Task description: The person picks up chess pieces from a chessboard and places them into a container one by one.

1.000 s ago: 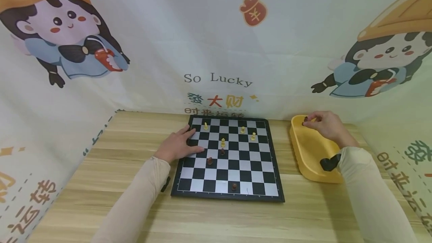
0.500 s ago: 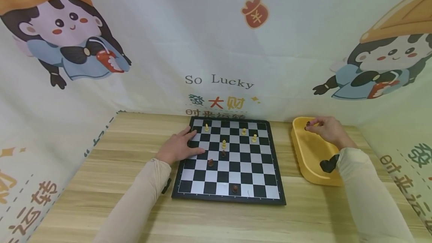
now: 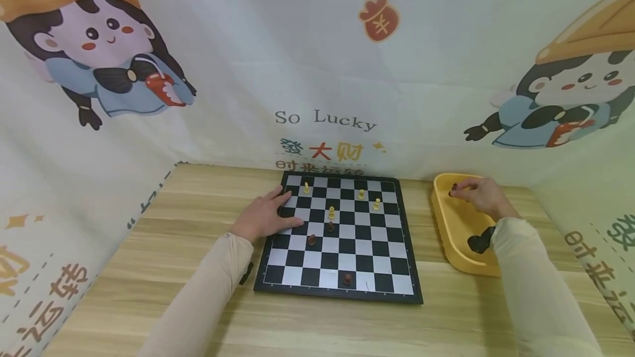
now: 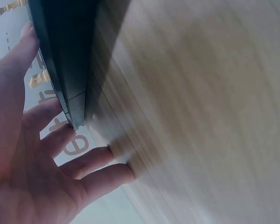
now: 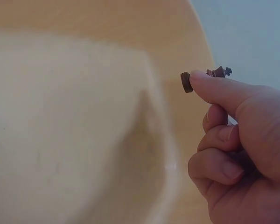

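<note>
Over the far end of the yellow tray (image 3: 439, 219), my right hand (image 3: 485, 197) pinches a dark brown chess king (image 5: 218, 72) between thumb and fingers; its cross-shaped top and round base show in the right wrist view. My left hand (image 3: 263, 216) rests on the left edge of the chessboard (image 3: 364, 263), fingers spread, thumb lying on the squares. Several chess pieces stand on the board: yellow ones toward the far side, including a yellow piece (image 3: 331, 212) near the middle, and brown ones nearer, such as a brown piece (image 3: 348, 279) at the near edge.
The board and tray sit on a wood-grain table (image 3: 198, 203), tray to the right of the board. A printed cloth (image 3: 421, 87) hangs right behind them and along both sides. A black wrist device (image 3: 479, 242) overlaps the tray in the head view.
The whole head view has shifted slightly. My right hand, with the king still pinched, has come a little nearer over the tray. My left hand stays on the board's edge.
</note>
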{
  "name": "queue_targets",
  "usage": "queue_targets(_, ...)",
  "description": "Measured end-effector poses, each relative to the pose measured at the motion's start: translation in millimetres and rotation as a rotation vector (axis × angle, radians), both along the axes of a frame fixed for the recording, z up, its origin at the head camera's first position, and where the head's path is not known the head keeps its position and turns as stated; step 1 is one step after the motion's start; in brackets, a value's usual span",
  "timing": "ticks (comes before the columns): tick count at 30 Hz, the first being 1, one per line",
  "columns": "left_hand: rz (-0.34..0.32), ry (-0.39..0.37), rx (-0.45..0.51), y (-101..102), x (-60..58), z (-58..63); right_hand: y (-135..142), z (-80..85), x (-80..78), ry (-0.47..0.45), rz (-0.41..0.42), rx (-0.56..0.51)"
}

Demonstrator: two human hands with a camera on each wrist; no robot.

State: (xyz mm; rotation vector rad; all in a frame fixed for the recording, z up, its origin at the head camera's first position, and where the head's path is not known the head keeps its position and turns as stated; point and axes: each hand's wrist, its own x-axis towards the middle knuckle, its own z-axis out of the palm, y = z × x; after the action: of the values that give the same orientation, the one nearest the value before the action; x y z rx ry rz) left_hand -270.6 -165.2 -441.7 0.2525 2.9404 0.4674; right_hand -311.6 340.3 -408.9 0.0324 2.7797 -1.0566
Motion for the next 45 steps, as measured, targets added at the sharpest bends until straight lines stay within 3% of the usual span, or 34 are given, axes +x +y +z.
queue_targets(5,0.005,-0.007,0.006,-1,0.2,-0.1,4,-8.4,-2.3,-0.016,-0.022,-0.021)
queue_targets(15,-0.004,-0.006,0.012,0,-1.9,-2.2,2,-11.4,-4.8,-0.005,-0.016,0.079)
queue_targets(20,-0.004,-0.014,0.01,1,-0.9,-2.7,1,-14.4,-6.9,-0.019,-0.029,0.073)
queue_targets(32,0.004,-0.017,-0.001,1,-0.1,-2.0,1,-15.8,-4.3,-0.005,0.033,0.152)
queue_targets(38,0.007,-0.026,-0.007,1,0.2,-1.3,2,-18.3,-4.7,-0.024,0.017,0.133)
queue_targets(45,0.011,-0.024,-0.003,2,0.4,0.2,3,-21.2,-4.4,0.015,0.008,0.084)
